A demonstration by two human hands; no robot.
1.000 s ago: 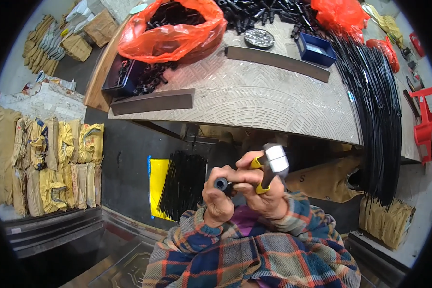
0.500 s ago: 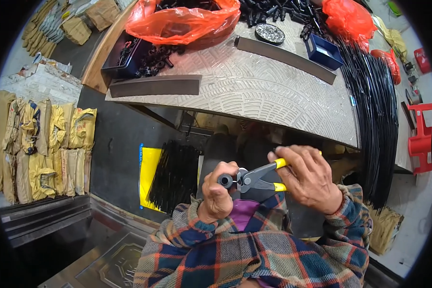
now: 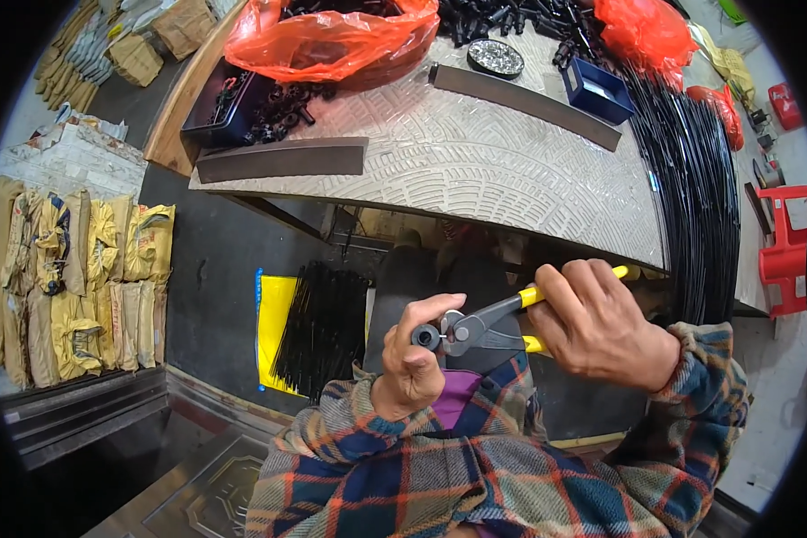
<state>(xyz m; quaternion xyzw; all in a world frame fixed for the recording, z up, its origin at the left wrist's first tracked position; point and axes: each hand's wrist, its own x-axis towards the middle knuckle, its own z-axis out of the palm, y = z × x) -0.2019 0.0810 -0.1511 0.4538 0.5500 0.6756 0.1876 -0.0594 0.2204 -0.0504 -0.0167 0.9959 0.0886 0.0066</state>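
Observation:
My left hand (image 3: pixel 410 363) is closed round a short black tubular part (image 3: pixel 426 336), its round hollow end facing up. Above it, the index finger and thumb stretch out toward the right. In my right hand (image 3: pixel 596 323) is a pair of end-cutting pincers (image 3: pixel 489 327) with grey metal jaws and yellow handles. The fingers wrap the upper handle, whose tip sticks out past the knuckles; the lower handle runs under the palm. The pincers' jaws meet a small pale piece at the side of the black part; whether they bite it I cannot tell.
Beyond my hands stands a table (image 3: pixel 511 188) with metal strips (image 3: pixel 282 161), red bags (image 3: pixel 332 45), a blue box (image 3: pixel 599 91), a round dish (image 3: pixel 496 59) and long black rods (image 3: pixel 690 179). Black rods (image 3: pixel 318 327) lie on a yellow sheet at lower left. A red stool (image 3: pixel 785 251) stands at right.
My right hand has shifted right along the pincers, and more of the yellow handles shows. My left index finger has straightened. The black part stays in my left hand.

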